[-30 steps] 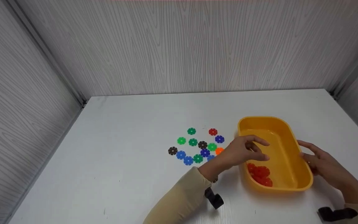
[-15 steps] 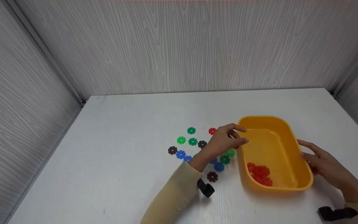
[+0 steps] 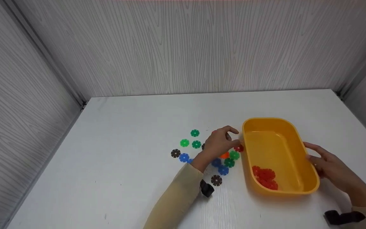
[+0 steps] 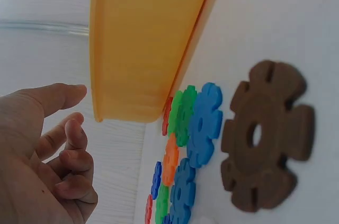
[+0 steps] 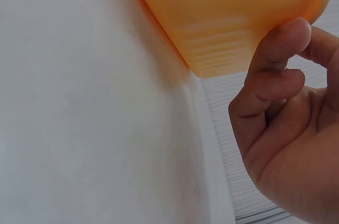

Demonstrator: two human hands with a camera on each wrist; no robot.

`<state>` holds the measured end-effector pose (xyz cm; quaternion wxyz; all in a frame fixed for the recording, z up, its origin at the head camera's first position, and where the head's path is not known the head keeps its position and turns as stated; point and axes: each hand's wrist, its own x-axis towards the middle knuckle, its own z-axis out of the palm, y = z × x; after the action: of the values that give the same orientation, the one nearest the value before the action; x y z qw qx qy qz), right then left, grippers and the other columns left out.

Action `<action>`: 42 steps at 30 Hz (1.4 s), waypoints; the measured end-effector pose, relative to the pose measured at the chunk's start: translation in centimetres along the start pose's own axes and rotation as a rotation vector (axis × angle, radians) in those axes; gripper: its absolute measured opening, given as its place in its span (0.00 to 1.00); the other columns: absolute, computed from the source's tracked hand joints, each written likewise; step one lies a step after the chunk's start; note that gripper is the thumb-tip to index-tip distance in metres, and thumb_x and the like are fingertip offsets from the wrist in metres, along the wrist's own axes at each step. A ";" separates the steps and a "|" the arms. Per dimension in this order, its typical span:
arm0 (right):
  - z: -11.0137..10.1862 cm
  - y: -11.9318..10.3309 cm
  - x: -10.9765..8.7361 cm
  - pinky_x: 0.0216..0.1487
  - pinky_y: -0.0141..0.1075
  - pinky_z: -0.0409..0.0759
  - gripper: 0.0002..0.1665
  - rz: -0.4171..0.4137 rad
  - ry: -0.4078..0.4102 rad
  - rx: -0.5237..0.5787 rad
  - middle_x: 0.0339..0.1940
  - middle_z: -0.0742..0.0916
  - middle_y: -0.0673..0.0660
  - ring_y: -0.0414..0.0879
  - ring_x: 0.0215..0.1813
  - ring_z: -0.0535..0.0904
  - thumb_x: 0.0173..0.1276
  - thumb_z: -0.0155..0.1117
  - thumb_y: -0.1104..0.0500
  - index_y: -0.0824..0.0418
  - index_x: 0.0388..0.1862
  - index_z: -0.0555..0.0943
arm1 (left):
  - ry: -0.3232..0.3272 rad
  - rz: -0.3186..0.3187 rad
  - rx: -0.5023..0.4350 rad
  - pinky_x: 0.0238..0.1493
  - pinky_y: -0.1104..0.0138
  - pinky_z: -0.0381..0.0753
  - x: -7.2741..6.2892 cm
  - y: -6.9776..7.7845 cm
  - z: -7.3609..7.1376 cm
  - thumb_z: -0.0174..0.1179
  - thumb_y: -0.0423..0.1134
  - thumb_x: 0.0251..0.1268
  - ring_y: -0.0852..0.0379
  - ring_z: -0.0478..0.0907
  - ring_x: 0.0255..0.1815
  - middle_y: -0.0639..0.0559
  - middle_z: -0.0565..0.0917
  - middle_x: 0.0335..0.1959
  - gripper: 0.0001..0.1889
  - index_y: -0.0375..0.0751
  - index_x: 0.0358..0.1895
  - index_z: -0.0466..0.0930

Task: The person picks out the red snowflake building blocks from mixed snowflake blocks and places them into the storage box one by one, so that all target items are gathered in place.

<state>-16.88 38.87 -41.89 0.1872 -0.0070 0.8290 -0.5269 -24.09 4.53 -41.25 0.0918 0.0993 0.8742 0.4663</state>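
Note:
My left hand hovers over loose plastic snowflake discs, left of a yellow tray. Its thumb and index finger are spread apart with nothing between them, and the other fingers curl loosely, as the left wrist view shows. A red disc lies beneath the thumb, beside the tray's left wall. Part of the disc group is hidden under this hand. My right hand touches the tray's outer right wall with its fingertips; in the right wrist view its lower fingers are bent. Several red discs are heaped in the tray's near left corner.
Green, blue, orange and brown discs lie flat on the white table. One brown disc is nearest the front, another brown disc farthest left. Wood-grain panels stand behind the table and at both sides.
My left hand has drawn back leftward from above the tray to over the discs, its thumb and index finger still apart. My right hand and the tray have stayed put.

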 end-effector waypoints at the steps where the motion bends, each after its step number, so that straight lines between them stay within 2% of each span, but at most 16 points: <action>1: 0.0 0.0 0.0 0.36 0.37 0.83 0.35 -0.008 -0.001 0.002 0.34 0.84 0.47 0.47 0.31 0.79 0.77 0.44 0.43 0.49 0.77 0.50 | 0.004 -0.011 0.017 0.31 0.72 0.79 0.1 -0.1 0.0 0.66 0.51 0.59 0.59 0.73 0.25 0.56 0.77 0.30 0.18 0.58 0.52 0.78; 6: 0.2 0.2 0.0 0.33 0.35 0.82 0.30 -0.050 -0.006 0.017 0.29 0.84 0.48 0.47 0.27 0.78 0.79 0.43 0.47 0.46 0.76 0.54 | -0.007 -0.078 0.062 0.35 0.70 0.81 0.7 -0.4 0.2 0.67 0.51 0.58 0.59 0.75 0.30 0.57 0.78 0.34 0.19 0.58 0.53 0.79; 9: 0.2 0.3 0.0 0.32 0.34 0.81 0.30 -0.055 -0.006 0.016 0.28 0.83 0.48 0.48 0.27 0.77 0.79 0.43 0.47 0.46 0.76 0.54 | -0.021 -0.105 0.092 0.38 0.71 0.82 0.9 -0.6 0.3 0.68 0.52 0.56 0.60 0.77 0.32 0.59 0.79 0.36 0.20 0.60 0.53 0.79; 14: 0.2 0.3 0.0 0.33 0.35 0.82 0.32 -0.051 -0.001 0.002 0.31 0.84 0.48 0.48 0.28 0.78 0.79 0.43 0.46 0.49 0.77 0.51 | -0.041 -0.122 0.137 0.43 0.70 0.82 1.2 -0.6 0.5 0.69 0.53 0.55 0.60 0.78 0.34 0.61 0.81 0.37 0.21 0.61 0.53 0.79; 22: 0.6 0.1 -0.3 0.34 0.34 0.82 0.32 -0.076 0.016 -0.033 0.31 0.85 0.47 0.51 0.27 0.78 0.78 0.43 0.46 0.48 0.77 0.52 | -0.081 -0.163 0.205 0.50 0.64 0.83 1.2 -0.7 0.9 0.68 0.54 0.55 0.61 0.77 0.39 0.61 0.82 0.48 0.20 0.63 0.52 0.79; 30: 0.6 0.1 -0.5 0.34 0.32 0.81 0.33 -0.061 0.022 -0.038 0.30 0.83 0.47 0.51 0.27 0.78 0.78 0.43 0.45 0.47 0.77 0.51 | -0.116 -0.140 0.270 0.49 0.66 0.83 1.2 -0.7 1.4 0.68 0.53 0.56 0.61 0.76 0.37 0.63 0.83 0.49 0.19 0.64 0.53 0.80; 34: 0.6 0.1 -0.5 0.31 0.34 0.81 0.29 -0.082 0.011 0.001 0.25 0.82 0.47 0.47 0.25 0.77 0.79 0.44 0.48 0.45 0.75 0.55 | -0.134 -0.121 0.301 0.45 0.68 0.83 1.2 -0.6 1.6 0.67 0.54 0.57 0.61 0.77 0.36 0.63 0.82 0.46 0.19 0.63 0.53 0.80; 37: 0.5 0.1 -0.5 0.29 0.35 0.80 0.27 -0.102 0.002 0.019 0.21 0.79 0.47 0.45 0.24 0.76 0.79 0.44 0.51 0.45 0.74 0.57 | -0.140 -0.123 0.291 0.40 0.69 0.84 1.1 -0.5 1.8 0.68 0.53 0.56 0.60 0.77 0.34 0.63 0.81 0.42 0.18 0.62 0.51 0.80; 42: 0.6 0.1 -0.5 0.30 0.35 0.81 0.29 -0.096 0.000 0.004 0.24 0.81 0.48 0.48 0.26 0.77 0.79 0.44 0.50 0.47 0.75 0.55 | -0.137 -0.132 0.265 0.41 0.68 0.84 0.9 -0.4 1.8 0.68 0.52 0.56 0.60 0.77 0.35 0.62 0.81 0.41 0.17 0.61 0.49 0.81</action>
<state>-16.19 38.52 -42.06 0.1614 -0.0464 0.8267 -0.5370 -24.52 6.01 -42.63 0.1678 0.0845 0.9243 0.3321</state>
